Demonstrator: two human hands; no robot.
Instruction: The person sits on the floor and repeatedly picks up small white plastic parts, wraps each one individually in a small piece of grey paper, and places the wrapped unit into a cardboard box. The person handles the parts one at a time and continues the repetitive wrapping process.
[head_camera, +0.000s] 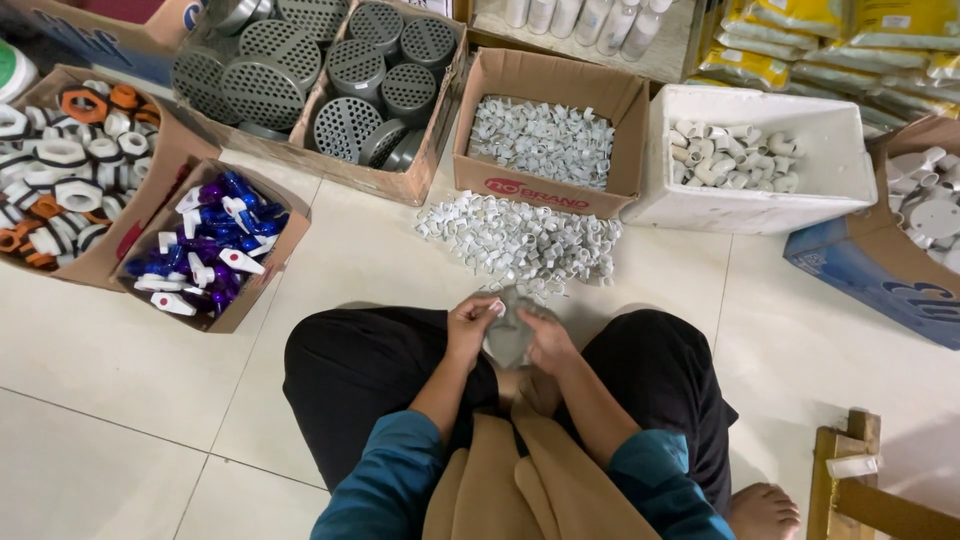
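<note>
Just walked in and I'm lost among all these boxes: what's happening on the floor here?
A person sits on the tiled floor, left hand and right hand together holding a small clear plastic bag. Just ahead lies a heap of small white fittings, with a cardboard box of the same fittings behind it.

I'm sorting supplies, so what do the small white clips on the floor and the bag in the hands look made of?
White clips: likely moulded plastic, uniform matte white. Bag: seemingly thin clear plastic film, translucent, crinkled between left hand and right hand.

Tiled floor (120, 380) bears boxes (545, 130), loose clips (520, 245)
</note>
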